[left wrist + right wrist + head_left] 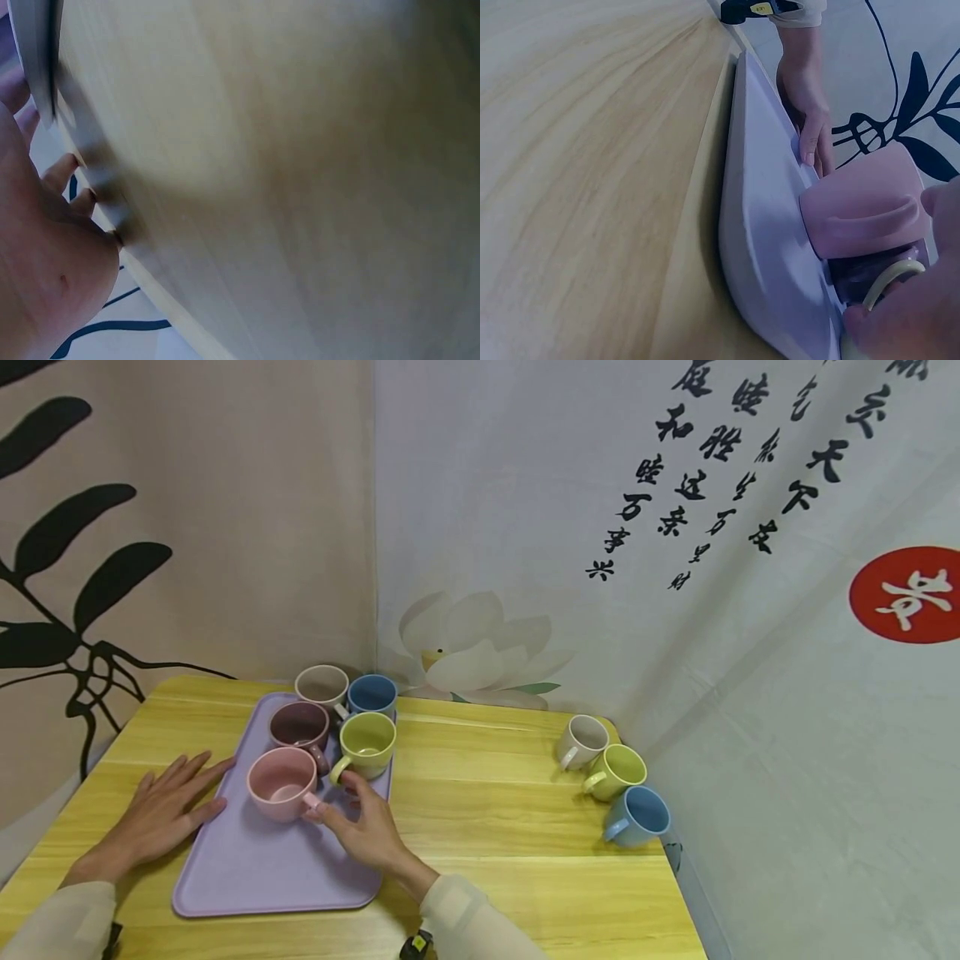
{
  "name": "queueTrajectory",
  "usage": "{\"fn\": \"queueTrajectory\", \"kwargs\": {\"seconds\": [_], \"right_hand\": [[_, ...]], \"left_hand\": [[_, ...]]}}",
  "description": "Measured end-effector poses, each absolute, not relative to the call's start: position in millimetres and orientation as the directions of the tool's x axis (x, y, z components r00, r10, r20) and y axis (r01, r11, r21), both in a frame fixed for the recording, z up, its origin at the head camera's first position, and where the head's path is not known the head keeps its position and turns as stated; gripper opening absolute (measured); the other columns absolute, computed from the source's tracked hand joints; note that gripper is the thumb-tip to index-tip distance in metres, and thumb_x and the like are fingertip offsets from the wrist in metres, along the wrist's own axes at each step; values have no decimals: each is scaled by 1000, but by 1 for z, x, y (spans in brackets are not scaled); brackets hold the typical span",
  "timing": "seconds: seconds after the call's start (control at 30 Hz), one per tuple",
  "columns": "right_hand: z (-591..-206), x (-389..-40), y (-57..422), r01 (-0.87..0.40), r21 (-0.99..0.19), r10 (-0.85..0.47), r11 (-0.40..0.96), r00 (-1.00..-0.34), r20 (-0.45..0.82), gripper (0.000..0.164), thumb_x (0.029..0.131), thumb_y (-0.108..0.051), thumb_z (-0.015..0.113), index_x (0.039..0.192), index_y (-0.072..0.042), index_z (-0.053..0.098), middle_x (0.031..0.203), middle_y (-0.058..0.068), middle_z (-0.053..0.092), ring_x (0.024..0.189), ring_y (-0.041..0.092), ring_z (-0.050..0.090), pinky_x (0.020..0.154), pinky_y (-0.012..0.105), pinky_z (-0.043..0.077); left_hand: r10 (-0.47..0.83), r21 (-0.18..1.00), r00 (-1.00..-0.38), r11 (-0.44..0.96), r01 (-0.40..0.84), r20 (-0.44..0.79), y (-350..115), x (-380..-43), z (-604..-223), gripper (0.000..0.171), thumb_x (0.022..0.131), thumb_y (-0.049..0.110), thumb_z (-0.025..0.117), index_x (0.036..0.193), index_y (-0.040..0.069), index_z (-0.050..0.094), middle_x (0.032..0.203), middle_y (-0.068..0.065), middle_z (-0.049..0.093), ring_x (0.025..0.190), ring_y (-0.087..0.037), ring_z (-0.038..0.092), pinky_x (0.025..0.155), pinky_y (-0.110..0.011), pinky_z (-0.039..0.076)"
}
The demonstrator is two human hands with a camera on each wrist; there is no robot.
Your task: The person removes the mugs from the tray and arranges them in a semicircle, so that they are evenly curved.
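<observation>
A lilac tray (277,877) carries several mugs at its far end. Nearest is a pink mug (279,806), with a dark mauve mug (298,739) behind it. Beside them stands a yellow-green mug (367,760); a beige mug (321,685) and a blue mug (372,693) are at the back. My right hand (367,831) reaches over the tray, thumb at the pink mug's handle and fingers by the yellow-green mug's handle. In the right wrist view the pink handle (874,221) shows uncurled round. My left hand (161,810) lies spread on the table, fingertips at the tray's left edge.
On the wooden table's (480,810) right side stand a white mug (581,743), another yellow-green mug (617,772) and another blue mug (637,818), close to the right edge. Printed cloth (480,527) hangs behind the table and along its right side.
</observation>
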State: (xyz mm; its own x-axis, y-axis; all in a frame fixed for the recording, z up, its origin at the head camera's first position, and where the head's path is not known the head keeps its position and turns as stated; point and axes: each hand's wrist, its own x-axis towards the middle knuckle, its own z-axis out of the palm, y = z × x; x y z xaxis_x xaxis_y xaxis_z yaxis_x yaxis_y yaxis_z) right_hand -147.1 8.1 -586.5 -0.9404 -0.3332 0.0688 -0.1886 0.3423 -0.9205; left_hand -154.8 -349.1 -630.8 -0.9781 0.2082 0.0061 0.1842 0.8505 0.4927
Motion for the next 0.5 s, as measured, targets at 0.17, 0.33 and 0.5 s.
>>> {"fn": "queueTrajectory", "kwargs": {"seconds": [0.17, 0.33, 0.5], "right_hand": [[-588, -147, 9, -188, -924, -323, 334, -943, 75, 56, 108, -34, 77, 156, -12, 59, 151, 8, 71, 142, 34, 67, 121, 40, 57], [-587, -145, 13, -158, -933, -290, 323, -955, 61, 52, 107, -33, 78, 152, -12, 62, 144, 7, 73, 137, 34, 69, 119, 41, 57], [-588, -144, 16, -130, -947, -231, 294, -971, 61, 40, 108, -26, 76, 142, -8, 65, 135, 13, 75, 124, 22, 74, 110, 30, 61]], "left_hand": [[207, 491, -978, 852, 183, 6, -349, -155, -631, 73, 118, 50, 52, 178, 16, 31, 179, -43, 20, 166, -74, 5, 128, -90, -15], [209, 489, -978, 851, 190, 17, -349, -155, -632, 72, 117, 50, 53, 178, 16, 32, 179, -43, 21, 166, -73, 6, 128, -90, -14], [207, 489, -978, 852, 188, 16, -350, -155, -632, 72, 118, 49, 52, 178, 16, 32, 179, -43, 21, 166, -73, 6, 128, -90, -14]]}}
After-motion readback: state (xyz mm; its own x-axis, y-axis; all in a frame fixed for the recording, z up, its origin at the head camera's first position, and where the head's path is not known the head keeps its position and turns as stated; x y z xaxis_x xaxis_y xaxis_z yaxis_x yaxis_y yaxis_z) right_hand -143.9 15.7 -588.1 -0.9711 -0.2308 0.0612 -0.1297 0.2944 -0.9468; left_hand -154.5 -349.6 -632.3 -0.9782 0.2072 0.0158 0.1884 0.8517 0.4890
